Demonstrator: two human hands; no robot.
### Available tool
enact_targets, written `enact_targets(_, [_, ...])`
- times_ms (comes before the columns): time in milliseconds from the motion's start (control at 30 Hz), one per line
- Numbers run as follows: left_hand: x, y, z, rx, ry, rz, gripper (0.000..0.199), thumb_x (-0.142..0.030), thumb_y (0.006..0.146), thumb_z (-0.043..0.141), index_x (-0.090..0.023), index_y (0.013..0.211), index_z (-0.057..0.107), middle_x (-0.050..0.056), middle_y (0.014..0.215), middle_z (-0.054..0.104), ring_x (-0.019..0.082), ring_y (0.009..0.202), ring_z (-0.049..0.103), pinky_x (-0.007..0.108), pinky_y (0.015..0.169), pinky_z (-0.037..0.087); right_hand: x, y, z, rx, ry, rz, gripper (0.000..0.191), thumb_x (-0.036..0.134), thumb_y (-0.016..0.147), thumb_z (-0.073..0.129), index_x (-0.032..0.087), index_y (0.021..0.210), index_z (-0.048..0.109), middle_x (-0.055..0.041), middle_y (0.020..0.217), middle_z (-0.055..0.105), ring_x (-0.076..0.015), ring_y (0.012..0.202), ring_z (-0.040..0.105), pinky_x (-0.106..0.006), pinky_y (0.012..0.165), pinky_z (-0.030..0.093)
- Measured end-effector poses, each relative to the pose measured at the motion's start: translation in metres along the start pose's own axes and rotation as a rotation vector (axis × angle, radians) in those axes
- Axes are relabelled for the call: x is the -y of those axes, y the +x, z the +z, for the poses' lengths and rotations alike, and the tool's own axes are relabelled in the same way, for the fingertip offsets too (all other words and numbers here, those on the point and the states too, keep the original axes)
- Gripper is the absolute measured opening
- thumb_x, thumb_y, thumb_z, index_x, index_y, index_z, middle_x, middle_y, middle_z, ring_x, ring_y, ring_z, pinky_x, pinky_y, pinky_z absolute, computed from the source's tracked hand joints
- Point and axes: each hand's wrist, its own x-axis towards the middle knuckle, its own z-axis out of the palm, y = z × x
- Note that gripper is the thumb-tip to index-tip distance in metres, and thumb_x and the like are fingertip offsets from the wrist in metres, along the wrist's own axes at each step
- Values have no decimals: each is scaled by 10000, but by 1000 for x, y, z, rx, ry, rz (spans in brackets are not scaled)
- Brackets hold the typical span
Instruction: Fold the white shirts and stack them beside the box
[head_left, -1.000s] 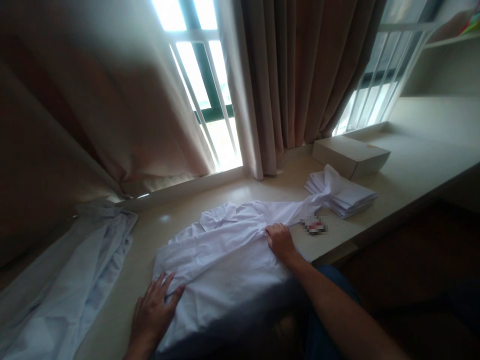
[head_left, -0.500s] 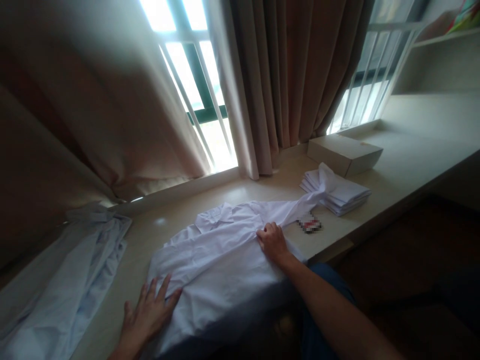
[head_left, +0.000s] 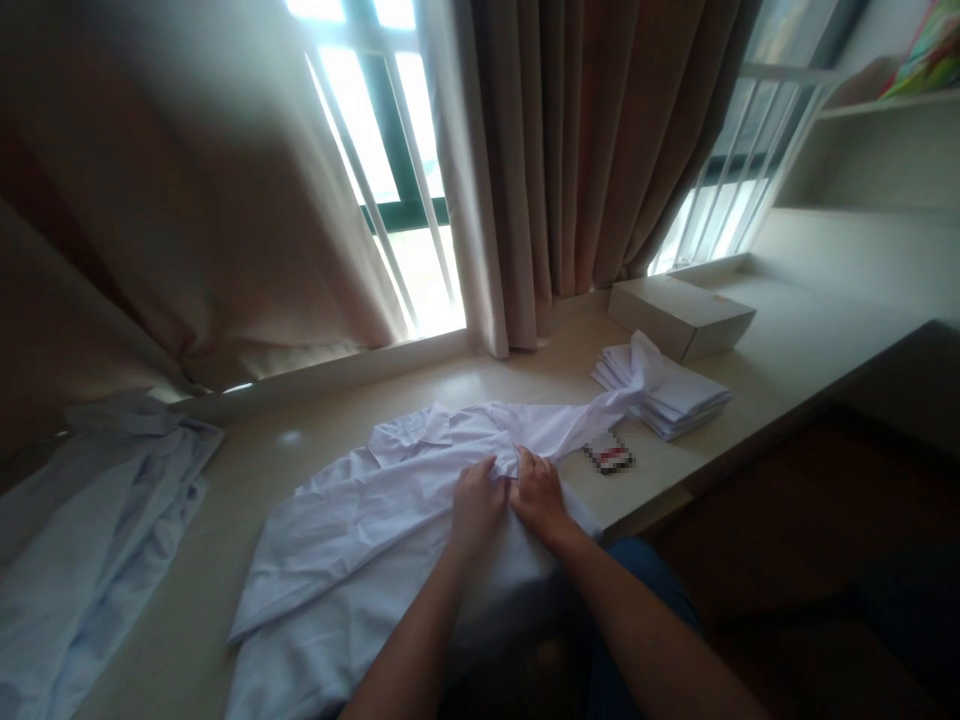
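A white shirt lies spread on the pale counter, collar toward the window, one sleeve reaching right onto a stack of folded white cloths. My left hand and my right hand sit side by side on the shirt near its right shoulder, fingers pinching the cloth. Whether each grip is firm is hard to tell in the dim light.
A heap of pale blue-white clothes lies at the left end of the counter. A flat cardboard box stands behind the folded stack. A small blurred card lies by the sleeve. Brown curtains hang before the barred window.
My left hand left the shirt's lower left edge and moved right to join my right hand at the shoulder. The shirt's left side has shifted and rumpled. The camera turned slightly left.
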Motion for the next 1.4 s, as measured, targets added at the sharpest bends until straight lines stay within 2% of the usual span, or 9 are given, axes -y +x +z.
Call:
enact_targets(100, [4,-1,5,-61,-41,-12,314,-286,853,516,-211,1145,604,63,1059,672,212,1001,574,374,920,452,-2,2,1,-27,138,3,497,164,821,499,154,1317,464,-115,1069,638,-235,1008,555,-341,930,376])
enact_targets(300, [7,-3,5,-82,-116,-54,215,-305,866,504,-226,987,663,46,920,682,194,902,584,327,835,453,2,4,2,-102,555,-78,480,104,808,472,182,1282,480,-53,999,659,-177,963,601,-316,918,440])
enact_targets(467, [13,-2,8,-85,-126,-113,237,-308,885,467,-225,906,688,52,864,674,187,877,582,317,823,439,-1,7,9,-98,836,7,499,72,784,455,208,1264,463,-43,1053,651,-133,861,649,-279,839,503])
enact_targets(567, [16,-2,9,-88,-129,-144,261,-307,895,445,-213,882,687,59,846,669,189,862,577,315,808,435,-6,8,11,-131,789,59,459,71,759,484,184,1204,509,-47,989,647,-137,797,642,-278,794,513])
enact_targets(767, [18,-2,10,-87,-137,-158,248,-267,884,434,-213,866,676,57,859,664,190,885,570,313,829,423,-8,6,12,-103,578,-11,254,124,779,550,173,1018,619,-50,923,657,-161,823,604,-289,818,473])
enact_targets(1000, [22,-1,14,-95,-132,-186,240,-240,877,413,-209,845,649,64,858,647,196,877,560,317,820,420,2,9,13,-75,480,-88,283,119,813,527,203,1069,611,-46,976,629,-166,905,567,-283,863,432])
enact_targets(1133, [23,0,16,-97,-129,-205,233,-251,879,409,-208,850,637,68,852,640,202,864,557,325,815,416,4,11,14,-54,413,-80,276,159,845,506,211,1098,604,-63,1003,593,-177,923,552,-285,872,426])
enact_targets(1267, [23,0,16,-99,-133,-233,226,-256,874,411,-206,833,627,70,833,636,207,841,560,332,794,419,2,12,15,-16,315,-73,363,156,837,513,213,1191,573,-78,1017,568,-189,931,543,-285,871,421])
enact_targets(1400, [22,0,14,-89,-154,-236,204,-265,858,437,-210,818,629,60,825,638,200,834,566,327,789,427,0,13,15,26,304,-92,296,170,847,513,224,1125,600,-64,1000,560,-178,919,539,-275,875,414])
